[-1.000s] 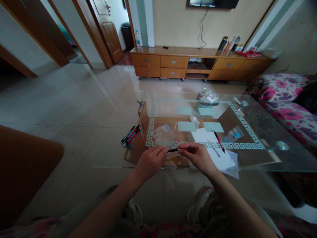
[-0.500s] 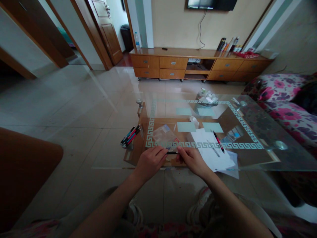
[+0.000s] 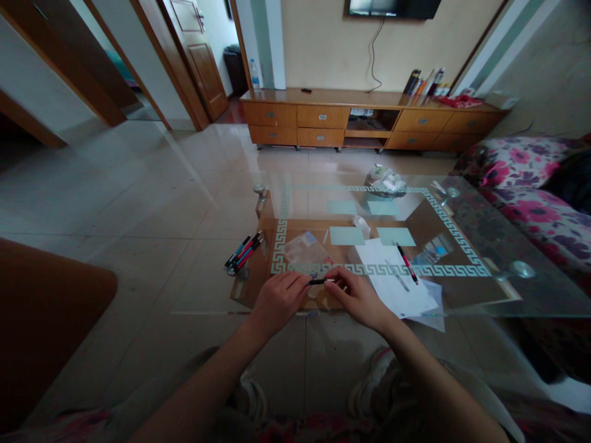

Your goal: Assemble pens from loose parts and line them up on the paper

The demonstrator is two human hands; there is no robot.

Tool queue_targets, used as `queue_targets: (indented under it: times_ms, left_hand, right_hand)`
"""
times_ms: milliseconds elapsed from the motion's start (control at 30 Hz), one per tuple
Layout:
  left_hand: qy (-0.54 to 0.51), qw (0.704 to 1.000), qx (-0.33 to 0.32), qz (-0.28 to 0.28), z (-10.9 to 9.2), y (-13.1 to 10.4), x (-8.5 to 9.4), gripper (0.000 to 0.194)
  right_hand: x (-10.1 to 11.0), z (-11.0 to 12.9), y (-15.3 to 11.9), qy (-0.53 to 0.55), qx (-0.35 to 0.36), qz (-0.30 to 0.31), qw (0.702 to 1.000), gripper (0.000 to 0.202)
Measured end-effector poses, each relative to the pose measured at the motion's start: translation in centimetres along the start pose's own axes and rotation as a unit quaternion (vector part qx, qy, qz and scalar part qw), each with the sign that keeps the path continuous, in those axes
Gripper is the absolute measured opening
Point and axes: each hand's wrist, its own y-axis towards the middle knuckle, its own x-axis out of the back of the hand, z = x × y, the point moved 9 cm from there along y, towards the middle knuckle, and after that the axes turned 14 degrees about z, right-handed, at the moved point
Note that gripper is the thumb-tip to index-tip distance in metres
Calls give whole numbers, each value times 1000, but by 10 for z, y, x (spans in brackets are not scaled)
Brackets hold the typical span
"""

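A black pen is held level above the near edge of the glass table. My left hand is closed on its left end. At its right end, the thumb and fingertips of my right hand pinch the tip, which looks light-coloured. Behind my hands a clear plastic bag lies on the glass. White paper sheets are to the right of my right hand, with a red and black pen and a thin grey pen or refill on them.
Several pens lie bundled at the table's left edge. Farther back is a basket with crumpled white tissue. A plastic bottle appears right of the paper. The wooden cabinet stands beyond; a floral sofa is at right.
My right hand has shifted slightly left and up, its fingers now more extended around the pen's right end, where a light tip shows. My left hand has barely moved.
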Motion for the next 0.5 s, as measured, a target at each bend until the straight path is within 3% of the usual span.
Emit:
queue_targets:
  times_ms: [200,367,500]
  left_hand:
    - [-5,1000,-11,-7,-2,-1,1,21]
    - [-11,1000,-1,-2,1,0,0,20]
    - [-23,1000,-13,0,0,0,-1,22]
  right_hand:
    - [-2,-1,0,-48,-3,1,999,47]
    - [-1,0,-1,-8,2,-10,1000,32]
    - [-3,1,-1,-51,4,-2,999,42]
